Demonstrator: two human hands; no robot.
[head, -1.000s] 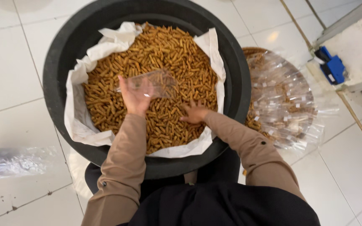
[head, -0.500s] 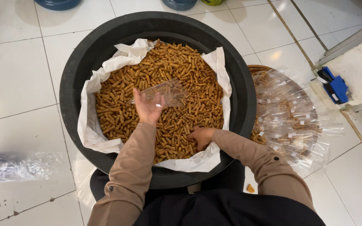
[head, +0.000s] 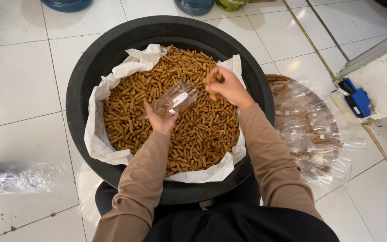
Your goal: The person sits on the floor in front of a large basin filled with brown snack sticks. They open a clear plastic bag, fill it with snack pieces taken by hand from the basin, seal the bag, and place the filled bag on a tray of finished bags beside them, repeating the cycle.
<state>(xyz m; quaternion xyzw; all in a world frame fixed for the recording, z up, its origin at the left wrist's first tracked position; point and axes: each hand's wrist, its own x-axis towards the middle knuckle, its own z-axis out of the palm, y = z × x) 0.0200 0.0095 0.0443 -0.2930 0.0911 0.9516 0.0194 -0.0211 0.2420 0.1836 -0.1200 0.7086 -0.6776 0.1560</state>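
A big black tub (head: 86,76) lined with white paper (head: 101,148) holds a heap of brown stick snacks (head: 202,134). My left hand (head: 160,120) holds a small clear plastic bag (head: 175,97) over the heap, its mouth turned to the right. My right hand (head: 227,86) hovers just right of the bag's mouth, fingers closed on a pinch of brown sticks.
To the right of the tub lies a round woven tray (head: 278,80) piled with filled clear bags (head: 312,134). A blue tool (head: 357,99) rests on a low white ledge at far right. Empty plastic bags (head: 19,177) lie on the white tiled floor at left.
My right hand has lifted out of the snack heap with a pinch of sticks and come up beside the bag's mouth. My left hand holds the bag in about the same place.
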